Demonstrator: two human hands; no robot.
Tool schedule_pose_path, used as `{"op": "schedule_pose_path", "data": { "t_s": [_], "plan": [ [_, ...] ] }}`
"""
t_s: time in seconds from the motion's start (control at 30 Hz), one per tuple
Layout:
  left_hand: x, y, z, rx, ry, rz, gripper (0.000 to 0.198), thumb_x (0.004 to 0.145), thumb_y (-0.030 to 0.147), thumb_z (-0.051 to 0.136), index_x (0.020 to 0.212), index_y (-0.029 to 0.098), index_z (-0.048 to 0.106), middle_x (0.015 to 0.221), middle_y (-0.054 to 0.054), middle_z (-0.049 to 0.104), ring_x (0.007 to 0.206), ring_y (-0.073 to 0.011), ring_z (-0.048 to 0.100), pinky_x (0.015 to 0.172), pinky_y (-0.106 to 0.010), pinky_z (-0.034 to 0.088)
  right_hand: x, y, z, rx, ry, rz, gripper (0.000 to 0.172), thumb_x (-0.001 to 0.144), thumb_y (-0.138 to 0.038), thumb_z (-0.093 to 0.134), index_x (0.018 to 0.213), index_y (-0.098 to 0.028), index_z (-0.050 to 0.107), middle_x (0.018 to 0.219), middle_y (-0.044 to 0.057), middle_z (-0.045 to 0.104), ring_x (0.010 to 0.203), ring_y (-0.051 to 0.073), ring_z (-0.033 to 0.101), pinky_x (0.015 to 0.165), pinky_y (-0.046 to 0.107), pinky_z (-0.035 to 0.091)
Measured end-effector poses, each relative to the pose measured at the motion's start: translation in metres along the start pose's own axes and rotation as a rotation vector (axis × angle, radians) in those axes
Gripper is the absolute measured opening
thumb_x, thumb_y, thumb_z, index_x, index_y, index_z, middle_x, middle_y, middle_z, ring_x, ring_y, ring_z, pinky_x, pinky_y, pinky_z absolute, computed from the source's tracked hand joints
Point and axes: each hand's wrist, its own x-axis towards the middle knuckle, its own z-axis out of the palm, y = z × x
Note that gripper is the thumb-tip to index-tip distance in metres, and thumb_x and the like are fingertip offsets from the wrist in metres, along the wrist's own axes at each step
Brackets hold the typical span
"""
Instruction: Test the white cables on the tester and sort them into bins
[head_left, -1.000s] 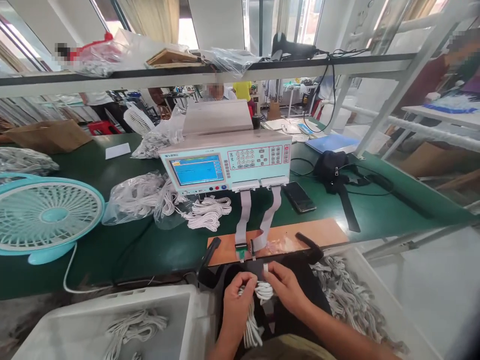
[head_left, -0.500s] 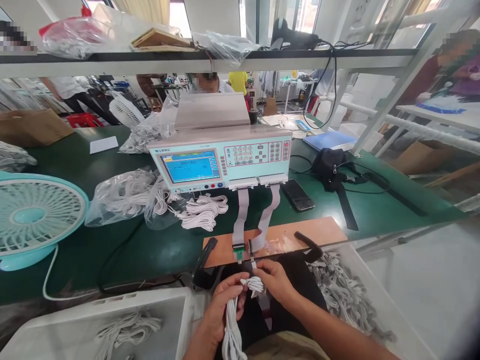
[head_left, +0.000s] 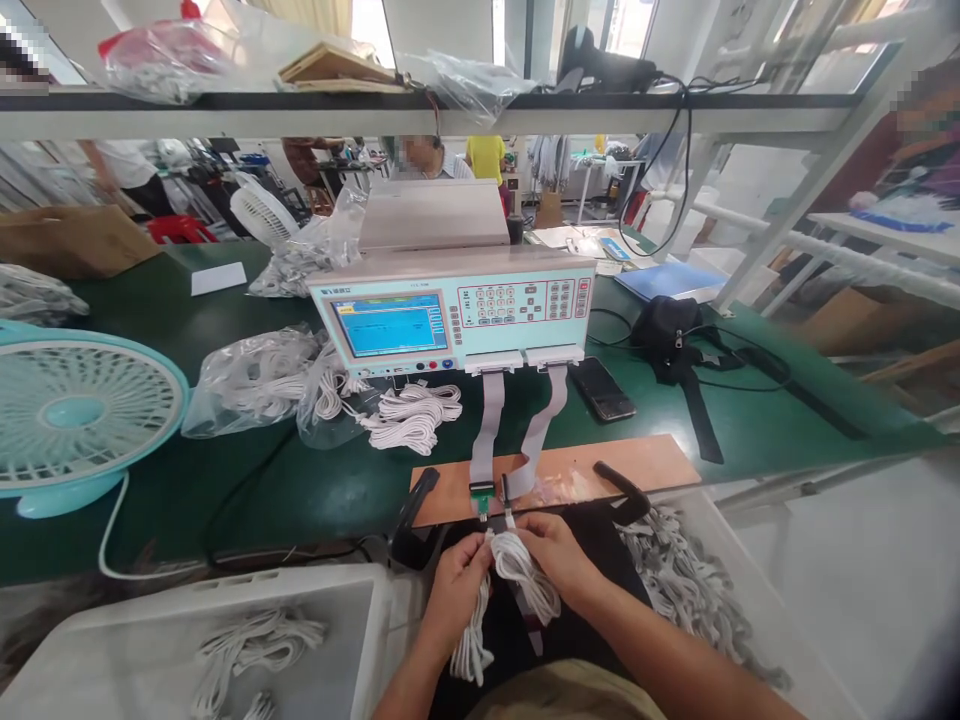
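White cable (head_left: 527, 573) between pinched fingers (head_left: 471, 547) of left hand (head_left: 456, 582) and right hand (head_left: 562, 558)

1. Left hand (head_left: 459, 585): lower centre, closed in a pinch.
2. Right hand (head_left: 561, 562): just right of it, likewise pinching.
3. Left forearm (head_left: 411, 672): bare, at bottom centre.
4. Right forearm (head_left: 667, 640): bare, slanting from lower right.

A pale blue fan (head_left: 71, 411) stands at left on the bench (head_left: 787, 430); 1 phone (head_left: 604, 390) lies near a black bag (head_left: 664, 325); 1 blue folder (head_left: 671, 282) rests behind the bag.
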Motion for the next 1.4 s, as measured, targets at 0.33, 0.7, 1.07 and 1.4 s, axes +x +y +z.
{"op": "schedule_pose_path", "data": {
  "t_s": [0.33,0.7,1.07,1.4],
  "plan": [
    [0.003,-0.006,0.004,0.176,0.157,0.234,0.028,0.082,0.035,0.052,0.061,0.017,0.057,0.068,0.000,0.051,0.069,-0.0144,0.047,0.068,-0.023,0.038,0.001,0.001,0.005,0.112,0.009,0.023,0.038,0.061,-0.049,0.072,0.062,-0.013,0.060,0.053,-0.002,0.052,0.052,0.009,0.041,0.053,0.023,0.032],
    [0.006,-0.019,0.012,-0.043,0.218,0.135,0.030,0.080,0.042,0.056,0.064,0.016,0.055,0.064,0.002,0.048,0.063,-0.0112,0.041,0.061,-0.020,0.036,0.001,-0.002,0.004,0.137,-0.023,0.028,0.035,0.061,-0.047,0.074,0.066,-0.013,0.064,0.058,-0.001,0.056,0.057,0.012,0.047,0.061,0.025,0.037],
    [0.010,-0.008,0.009,-0.009,0.131,0.166,0.037,0.077,0.048,0.056,0.070,0.013,0.061,0.067,-0.002,0.057,0.067,-0.0149,0.047,0.066,-0.024,0.039,0.007,0.011,0.007,0.148,-0.017,-0.045,0.041,0.061,-0.053,0.072,0.067,-0.013,0.064,0.059,0.000,0.056,0.061,0.014,0.048,0.059,0.023,0.037],
    [0.034,-0.026,0.011,0.037,0.290,0.199,0.058,0.064,0.074,0.049,0.052,0.017,0.046,0.052,0.002,0.040,0.056,-0.0132,0.037,0.057,-0.026,0.032,0.017,0.024,0.009,0.291,-0.109,-0.098,0.035,0.057,-0.047,0.078,0.063,-0.015,0.065,0.051,-0.002,0.055,0.054,0.012,0.049,0.056,0.021,0.039]
  ]
}}
